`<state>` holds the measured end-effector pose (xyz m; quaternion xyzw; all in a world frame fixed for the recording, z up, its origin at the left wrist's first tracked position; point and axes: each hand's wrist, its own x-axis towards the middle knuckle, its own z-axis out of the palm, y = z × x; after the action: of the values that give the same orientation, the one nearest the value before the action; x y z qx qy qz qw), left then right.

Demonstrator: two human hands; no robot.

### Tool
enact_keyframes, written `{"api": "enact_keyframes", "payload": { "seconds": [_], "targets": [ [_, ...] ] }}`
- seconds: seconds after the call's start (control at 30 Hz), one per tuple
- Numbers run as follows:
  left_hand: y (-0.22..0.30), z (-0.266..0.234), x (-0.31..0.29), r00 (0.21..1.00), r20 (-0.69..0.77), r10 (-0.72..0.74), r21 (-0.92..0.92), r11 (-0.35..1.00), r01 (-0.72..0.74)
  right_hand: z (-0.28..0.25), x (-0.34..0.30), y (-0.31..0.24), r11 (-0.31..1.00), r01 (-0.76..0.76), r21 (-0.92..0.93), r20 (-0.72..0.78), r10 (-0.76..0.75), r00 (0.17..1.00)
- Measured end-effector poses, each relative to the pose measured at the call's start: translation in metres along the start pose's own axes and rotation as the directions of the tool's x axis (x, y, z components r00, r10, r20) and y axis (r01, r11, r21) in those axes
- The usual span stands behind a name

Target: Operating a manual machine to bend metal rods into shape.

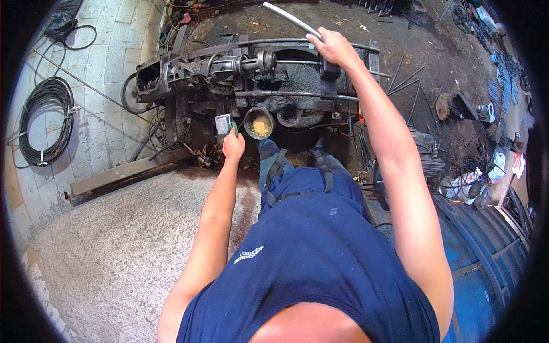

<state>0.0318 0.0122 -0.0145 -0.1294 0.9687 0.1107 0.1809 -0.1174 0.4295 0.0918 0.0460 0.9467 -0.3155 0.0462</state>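
My left hand [233,146] is closed round the green handle of a small tool with a pale, flat, rectangular head [223,124]; its exact kind is hard to make out. Just right of it stands a round metal can [247,127] with yellow, crumbly stuff inside. A second dark, round pot [288,115] sits beside the can. Farther off, above the right part of a long greasy machine [223,63], my right hand [336,48] grips a light grey rod [290,18]. The rod slants up to the left, past the machine's far rail [286,41].
Grey chips [303,77] fill the machine's bed. A cable coil [47,121] lies on the left floor plates, near a metal bar [128,170]. Whitish granular material [131,240] spreads at lower left. Thin rods [414,100] and a blue ribbed metal piece [474,257] are at right.
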Motion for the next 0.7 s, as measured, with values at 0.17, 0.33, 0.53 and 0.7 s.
{"api": "enact_keyframes", "payload": {
  "seconds": [0.17, 0.33, 0.53, 0.7],
  "targets": [
    [0.0005, -0.0007, 0.0004, 1.000, -0.001, -0.002, 0.009, 1.000, 0.002, -0.0004, 0.0000, -0.0025, 1.000, -0.024, -0.013, 0.014, 0.024, 1.000],
    [0.0030, -0.0031, -0.0013, 1.000, 0.008, -0.016, 0.010, 1.000, 0.016, -0.0018, 0.0001, 0.0043, 1.000, -0.003, -0.003, 0.013, 0.003, 1.000],
    [0.0051, -0.0052, -0.0019, 1.000, 0.007, -0.010, 0.021, 1.000, 0.010, -0.0039, -0.0020, -0.0026, 1.000, -0.026, 0.016, 0.000, 0.026, 1.000],
    [0.0044, -0.0047, -0.0008, 1.000, 0.022, -0.012, 0.006, 1.000, 0.012, -0.0030, -0.0022, 0.0039, 0.998, -0.006, 0.063, -0.030, 0.008, 1.000]
  ]
}}
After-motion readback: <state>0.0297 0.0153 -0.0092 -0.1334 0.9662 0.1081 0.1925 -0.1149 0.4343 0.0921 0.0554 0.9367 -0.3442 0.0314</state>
